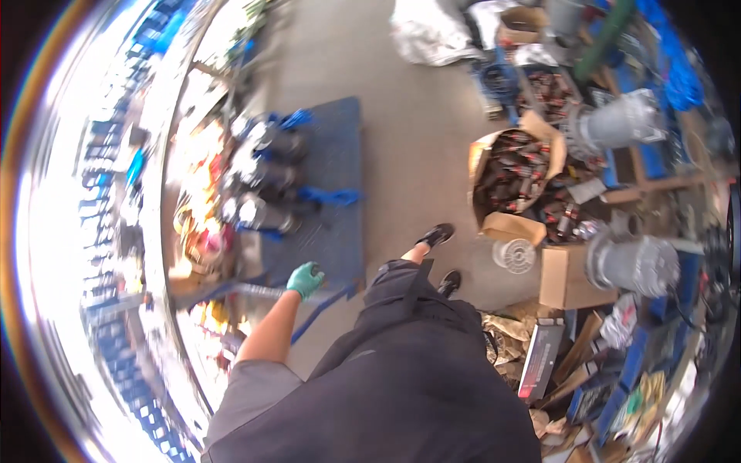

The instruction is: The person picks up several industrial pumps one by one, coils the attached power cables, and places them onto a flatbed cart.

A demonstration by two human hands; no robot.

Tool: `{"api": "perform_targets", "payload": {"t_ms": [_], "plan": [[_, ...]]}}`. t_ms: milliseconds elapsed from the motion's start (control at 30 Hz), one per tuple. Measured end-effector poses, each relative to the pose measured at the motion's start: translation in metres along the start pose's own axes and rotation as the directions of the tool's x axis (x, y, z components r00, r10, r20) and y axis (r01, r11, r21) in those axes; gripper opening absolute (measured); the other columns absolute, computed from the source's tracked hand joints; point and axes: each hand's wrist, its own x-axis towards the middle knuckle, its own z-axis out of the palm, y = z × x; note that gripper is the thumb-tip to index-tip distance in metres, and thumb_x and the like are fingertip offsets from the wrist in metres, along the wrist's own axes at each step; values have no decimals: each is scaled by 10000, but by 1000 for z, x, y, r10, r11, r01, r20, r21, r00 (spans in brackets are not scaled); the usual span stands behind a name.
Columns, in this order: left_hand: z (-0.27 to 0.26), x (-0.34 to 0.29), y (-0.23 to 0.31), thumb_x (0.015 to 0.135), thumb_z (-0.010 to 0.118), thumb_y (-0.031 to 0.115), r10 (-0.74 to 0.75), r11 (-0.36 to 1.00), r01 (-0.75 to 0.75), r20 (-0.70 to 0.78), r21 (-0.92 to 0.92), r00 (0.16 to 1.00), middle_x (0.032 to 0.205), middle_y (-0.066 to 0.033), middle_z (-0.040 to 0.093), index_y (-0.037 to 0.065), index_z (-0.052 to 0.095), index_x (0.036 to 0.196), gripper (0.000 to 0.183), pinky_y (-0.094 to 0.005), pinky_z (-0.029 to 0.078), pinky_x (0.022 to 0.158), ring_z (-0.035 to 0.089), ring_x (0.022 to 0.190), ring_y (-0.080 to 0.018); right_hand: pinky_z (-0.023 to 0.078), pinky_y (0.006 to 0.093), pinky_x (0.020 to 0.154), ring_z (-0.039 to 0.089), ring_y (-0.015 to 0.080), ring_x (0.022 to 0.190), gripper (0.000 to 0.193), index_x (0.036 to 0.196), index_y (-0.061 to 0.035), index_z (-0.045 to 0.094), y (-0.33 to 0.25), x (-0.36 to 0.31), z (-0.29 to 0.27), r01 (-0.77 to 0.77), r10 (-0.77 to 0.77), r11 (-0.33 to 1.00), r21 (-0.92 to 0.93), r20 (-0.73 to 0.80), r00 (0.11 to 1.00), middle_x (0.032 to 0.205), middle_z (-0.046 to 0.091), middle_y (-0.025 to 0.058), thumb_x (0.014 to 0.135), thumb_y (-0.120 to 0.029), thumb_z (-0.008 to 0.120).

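Observation:
My left hand, in a green glove with dark patches at the fingertips, is out to my left. It is over the near end of a flat blue platform cart, close to the cart's blue tube handle. The fingers look bent, but blur hides whether they grip anything. Several grey metal motor-like units stand on the cart, with a blue strap beside them. My right hand is out of view.
On the right are an open cardboard box of small dark and red parts, a white spool, a closed carton and large grey motor-like units. Shelving runs along the left. Grey floor lies between.

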Motion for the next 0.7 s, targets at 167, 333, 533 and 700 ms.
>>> {"api": "perform_targets", "payload": {"t_ms": [167, 333, 533, 700], "plan": [[-42, -94, -100, 879, 681, 389, -192, 883, 252, -186, 397, 964, 1259, -196, 700, 78, 673, 1287, 513, -445, 520, 1023, 659, 1178, -383, 501, 351, 648, 597, 179, 730, 213, 1152, -103, 650, -22, -42, -138, -86, 135, 440, 894, 29, 990, 911, 659, 26, 959, -195, 656], [-9, -138, -148, 974, 520, 579, -435, 834, 325, 167, 446, 885, 1366, -163, 664, 98, 687, 1307, 608, -469, 458, 1095, 615, 1282, -366, 569, 334, 692, 680, 183, 797, 243, 1240, -66, 665, -67, -111, -250, 220, 229, 424, 879, -339, 913, 1007, 694, 58, 1010, -133, 624], [-12, -198, -96, 951, 485, 686, -312, 893, 207, 220, 399, 924, 1207, -224, 724, 57, 765, 1169, 723, -460, 521, 1008, 689, 1149, -378, 501, 355, 932, 604, 203, 1047, 368, 1303, -31, 633, -42, -138, -169, 253, 134, 638, 727, -428, 894, 1175, 669, 65, 959, -150, 685], [31, -190, -148, 907, 684, 369, -2, 959, -14, 55, 284, 998, 1172, -24, 777, 234, 810, 1127, 287, -432, 589, 883, 738, 1075, -248, 536, 483, 910, 646, 271, 975, 279, 1261, -108, 648, 18, -115, -56, -18, 176, 598, 801, -109, 978, 1071, 671, 61, 989, -154, 612]]}}
